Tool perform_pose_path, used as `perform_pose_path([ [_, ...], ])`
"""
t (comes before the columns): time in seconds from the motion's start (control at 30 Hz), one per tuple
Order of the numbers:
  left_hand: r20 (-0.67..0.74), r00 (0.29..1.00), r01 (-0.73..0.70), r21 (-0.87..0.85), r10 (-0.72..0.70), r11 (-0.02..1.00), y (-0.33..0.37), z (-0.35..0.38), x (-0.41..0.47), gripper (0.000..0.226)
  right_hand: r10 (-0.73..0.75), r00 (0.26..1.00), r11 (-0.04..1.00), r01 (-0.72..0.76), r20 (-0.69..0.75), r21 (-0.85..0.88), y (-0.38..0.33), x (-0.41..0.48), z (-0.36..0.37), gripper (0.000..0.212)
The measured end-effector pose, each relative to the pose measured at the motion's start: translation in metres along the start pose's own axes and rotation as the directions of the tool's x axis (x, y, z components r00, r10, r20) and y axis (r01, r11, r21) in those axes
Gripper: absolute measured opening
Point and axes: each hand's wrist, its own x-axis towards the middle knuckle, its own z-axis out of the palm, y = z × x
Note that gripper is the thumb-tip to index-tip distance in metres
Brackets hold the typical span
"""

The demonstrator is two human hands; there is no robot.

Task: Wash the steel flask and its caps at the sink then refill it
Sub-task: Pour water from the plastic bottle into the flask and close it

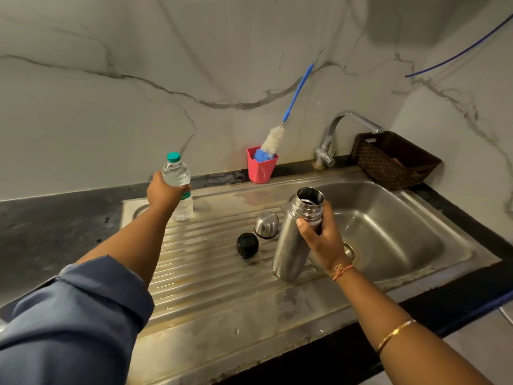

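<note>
Steel flask (291,245), uncapped, we steady with our right hand (319,237) round its neck; our left hand (163,193) grips the water bottle (176,173) for refilling.

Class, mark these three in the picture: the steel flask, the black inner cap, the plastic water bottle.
steel flask (287,251), head view, lower body.
black inner cap (247,243), head view, top face.
plastic water bottle (176,172), head view, clear shoulder.
</note>
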Motion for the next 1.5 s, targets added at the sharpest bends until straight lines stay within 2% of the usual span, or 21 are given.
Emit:
perform_pose_path([
  [0.23,-0.132,0.982,-0.146,-0.059,0.137,0.988,-0.018,-0.017,-0.047,0.062,0.012,0.999,1.000,-0.012,0.037,0.000,-0.002,0.000,-0.002,0.044],
  [0.43,-0.242,0.953,-0.214,-0.110,0.183,0.971,-0.010,-0.041,-0.113,0.063,-0.005,0.998,1.000,0.004,0.057,0.016,-0.005,-0.001,-0.003,0.050],
  [0.63,-0.118,0.966,-0.241,-0.097,0.229,0.966,-0.007,-0.039,-0.196,0.062,0.007,0.998,1.000,-0.008,0.067,0.016,-0.008,-0.002,-0.007,0.058],
  [0.73,-0.055,0.967,-0.253,-0.102,0.248,0.962,-0.007,-0.024,-0.228,0.062,0.057,0.995,0.998,-0.059,0.077,0.019,-0.003,-0.006,-0.015,0.082],
  [0.8,0.005,0.963,-0.268,-0.110,0.271,0.957,-0.005,-0.012,-0.244,0.063,0.106,0.994,0.994,-0.107,0.027,0.024,-0.004,-0.015,-0.020,0.097],
  [0.93,0.108,0.951,-0.271,-0.158,0.290,0.949,0.004,0.018,-0.270,0.055,0.129,0.991,0.991,-0.131,-0.031,-0.037,-0.007,-0.042,-0.031,0.097],
  [1.07,0.176,0.921,-0.313,-0.199,0.348,0.929,0.020,0.049,-0.291,0.054,0.157,0.984,0.988,-0.155,0.089,-0.029,-0.001,-0.059,-0.049,0.057],
  [1.13,0.221,0.902,-0.325,-0.214,0.370,0.921,0.033,0.063,-0.302,0.053,0.217,0.953,0.959,-0.248,0.211,0.136,0.002,-0.061,-0.066,0.058],
  [1.2,0.255,0.880,-0.341,-0.245,0.400,0.908,0.046,0.077,-0.310,0.053,0.249,0.893,0.903,-0.354,0.374,0.244,-0.001,-0.063,-0.084,0.070],
  [1.27,0.270,0.867,-0.349,-0.273,0.419,0.897,0.059,0.092,-0.313,0.058,0.273,0.828,0.881,-0.419,0.489,0.218,-0.008,-0.060,-0.102,0.081],
  [1.37,0.256,0.877,-0.335,-0.281,0.407,0.899,0.079,0.114,-0.312,0.058,0.286,0.788,0.926,-0.373,0.546,0.055,-0.015,-0.052,-0.119,0.078],
  [1.4,0.253,0.884,-0.323,-0.276,0.393,0.905,0.085,0.120,-0.311,0.058,0.284,0.797,0.942,-0.337,0.533,0.000,-0.017,-0.049,-0.118,0.078],
  [1.5,0.274,0.892,-0.284,-0.281,0.361,0.917,0.102,0.134,-0.310,0.061,0.193,0.923,0.980,-0.167,0.333,-0.107,-0.017,-0.038,-0.113,0.076],
])
